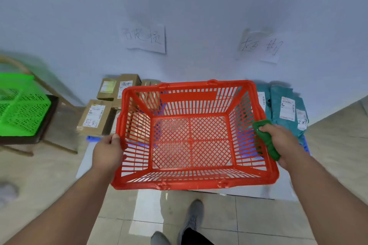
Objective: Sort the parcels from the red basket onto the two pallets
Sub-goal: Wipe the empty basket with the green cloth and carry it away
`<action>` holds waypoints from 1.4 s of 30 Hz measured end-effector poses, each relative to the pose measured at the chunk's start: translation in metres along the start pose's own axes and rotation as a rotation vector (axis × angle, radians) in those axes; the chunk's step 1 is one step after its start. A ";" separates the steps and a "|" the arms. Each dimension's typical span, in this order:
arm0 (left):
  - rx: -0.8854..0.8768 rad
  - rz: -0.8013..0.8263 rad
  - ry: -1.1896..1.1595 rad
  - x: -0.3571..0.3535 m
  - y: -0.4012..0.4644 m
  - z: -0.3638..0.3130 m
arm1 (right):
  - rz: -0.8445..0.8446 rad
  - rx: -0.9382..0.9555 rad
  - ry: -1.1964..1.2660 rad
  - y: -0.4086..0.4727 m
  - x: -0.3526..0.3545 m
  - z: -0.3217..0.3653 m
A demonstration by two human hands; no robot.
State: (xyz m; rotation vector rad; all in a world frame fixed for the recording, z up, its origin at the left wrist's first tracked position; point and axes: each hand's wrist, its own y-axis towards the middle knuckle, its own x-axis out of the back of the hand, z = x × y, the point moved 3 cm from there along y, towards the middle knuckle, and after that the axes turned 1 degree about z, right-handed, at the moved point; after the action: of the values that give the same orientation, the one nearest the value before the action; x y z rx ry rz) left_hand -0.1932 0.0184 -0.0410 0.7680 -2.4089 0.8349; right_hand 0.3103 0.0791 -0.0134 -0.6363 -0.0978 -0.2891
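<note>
I hold the red basket [191, 184] in the air in front of me, and no parcel shows inside it. My left hand [108, 150] grips its left rim. My right hand [278, 143] grips the right rim together with a small green parcel [265, 141]. Behind the basket on the left, several brown cardboard boxes [95, 117] lie on a blue pallet [92, 138]. On the right, several teal mailer bags [284, 105] lie on a second blue pallet [306, 147], mostly hidden by the basket.
A green basket [20, 109] rests on a dark chair [49, 121] at the left. Two handwritten paper signs [146, 39] hang on the white wall above the pallets. My feet [192, 217] stand on the tiled floor below the basket.
</note>
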 end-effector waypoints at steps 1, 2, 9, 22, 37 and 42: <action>-0.015 -0.029 -0.009 0.016 -0.003 0.000 | 0.015 0.015 0.005 -0.009 -0.009 0.007; -0.025 -0.052 -0.029 0.032 -0.005 0.001 | 0.034 0.027 0.010 -0.018 -0.019 0.013; -0.007 -0.205 -0.126 0.148 -0.019 0.040 | 0.196 0.127 -0.030 -0.080 -0.112 0.046; 0.205 -0.531 -0.248 0.326 -0.074 0.146 | 0.561 0.213 -0.159 -0.160 -0.304 0.086; 0.242 -0.603 -0.312 0.472 -0.028 0.249 | 0.691 0.197 -0.186 -0.257 -0.461 0.053; 0.206 -0.548 -0.343 0.546 0.008 0.288 | 0.692 0.186 -0.138 -0.313 -0.527 0.028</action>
State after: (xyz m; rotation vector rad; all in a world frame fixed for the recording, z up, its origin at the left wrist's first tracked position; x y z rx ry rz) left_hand -0.6680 -0.3582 0.0742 1.6736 -2.2166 0.7707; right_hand -0.2859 -0.0198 0.0936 -0.4708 -0.0312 0.4286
